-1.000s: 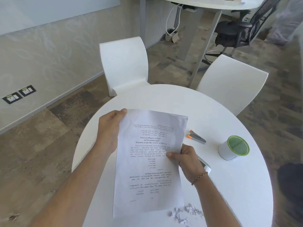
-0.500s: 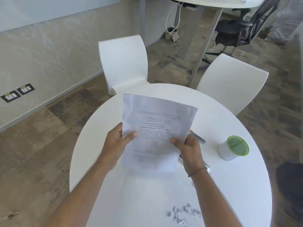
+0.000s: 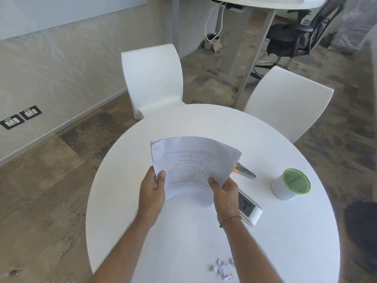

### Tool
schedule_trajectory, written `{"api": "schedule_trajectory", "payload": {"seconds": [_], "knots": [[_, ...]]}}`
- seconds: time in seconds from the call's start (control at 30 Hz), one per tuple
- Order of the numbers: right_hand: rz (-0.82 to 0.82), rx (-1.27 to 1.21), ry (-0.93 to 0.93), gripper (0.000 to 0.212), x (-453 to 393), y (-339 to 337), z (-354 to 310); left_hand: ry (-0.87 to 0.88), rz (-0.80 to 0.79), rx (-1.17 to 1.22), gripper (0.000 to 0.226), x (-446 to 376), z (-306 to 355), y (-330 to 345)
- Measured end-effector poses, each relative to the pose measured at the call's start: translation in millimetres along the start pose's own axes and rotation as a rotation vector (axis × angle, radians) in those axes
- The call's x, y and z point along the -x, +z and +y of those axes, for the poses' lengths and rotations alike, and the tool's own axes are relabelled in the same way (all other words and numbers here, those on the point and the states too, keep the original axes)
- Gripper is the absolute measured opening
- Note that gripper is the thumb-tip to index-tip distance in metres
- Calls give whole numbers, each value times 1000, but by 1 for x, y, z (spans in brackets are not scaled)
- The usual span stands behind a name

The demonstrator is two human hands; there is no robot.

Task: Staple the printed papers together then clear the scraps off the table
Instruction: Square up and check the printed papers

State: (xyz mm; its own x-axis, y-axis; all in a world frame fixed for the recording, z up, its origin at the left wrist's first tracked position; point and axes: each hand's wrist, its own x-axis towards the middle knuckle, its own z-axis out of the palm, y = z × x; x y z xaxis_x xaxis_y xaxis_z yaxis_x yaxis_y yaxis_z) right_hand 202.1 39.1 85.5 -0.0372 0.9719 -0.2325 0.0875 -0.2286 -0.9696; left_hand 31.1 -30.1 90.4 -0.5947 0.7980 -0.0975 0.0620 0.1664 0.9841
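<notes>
Lifted further off the bench (image 3: 204, 123) since a moment ago, papers (image 3: 193, 166) now curved and raised, lower edge clear of the surface.

Nearest: one small heap of scraps (image 3: 222, 270) at the near edge, untouched. Next: left hand (image 3: 152, 193) and right hand (image 3: 225, 193), fingers of each grasping a lower corner of the papers, thumbs on top. Papers held in the air above the middle of the bench, print upside down to the wearer. Number of sheets impossible to tell. Just beside the right wrist: one white stapler (image 3: 248, 209). Further: one grey and orange tool (image 3: 244, 170), partly behind the papers, kind not clear. To the right, well apart: one white cup with green rim (image 3: 290, 183). Beyond the bench: two white chairs (image 3: 152, 78).

Judged progress: early. Apparently squaring the sheets before stapling; no staple seen. Left to do: stapling, then clearing the scraps.
</notes>
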Motion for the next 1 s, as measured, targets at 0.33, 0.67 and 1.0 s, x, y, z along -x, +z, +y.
{"api": "schedule_trajectory", "payload": {"seconds": [0.33,0.67,1.0], "knots": [[18,318,-100,37,10,-2,-11,-50,180,-273,41,-1,4,12],[-166,555,-91,21,20,-20,-37,-239,87,-90,34,2,-27,13],[-389,1368,-498,28,22,30,-113,-505,204,20,42,11,-60,2]]}}
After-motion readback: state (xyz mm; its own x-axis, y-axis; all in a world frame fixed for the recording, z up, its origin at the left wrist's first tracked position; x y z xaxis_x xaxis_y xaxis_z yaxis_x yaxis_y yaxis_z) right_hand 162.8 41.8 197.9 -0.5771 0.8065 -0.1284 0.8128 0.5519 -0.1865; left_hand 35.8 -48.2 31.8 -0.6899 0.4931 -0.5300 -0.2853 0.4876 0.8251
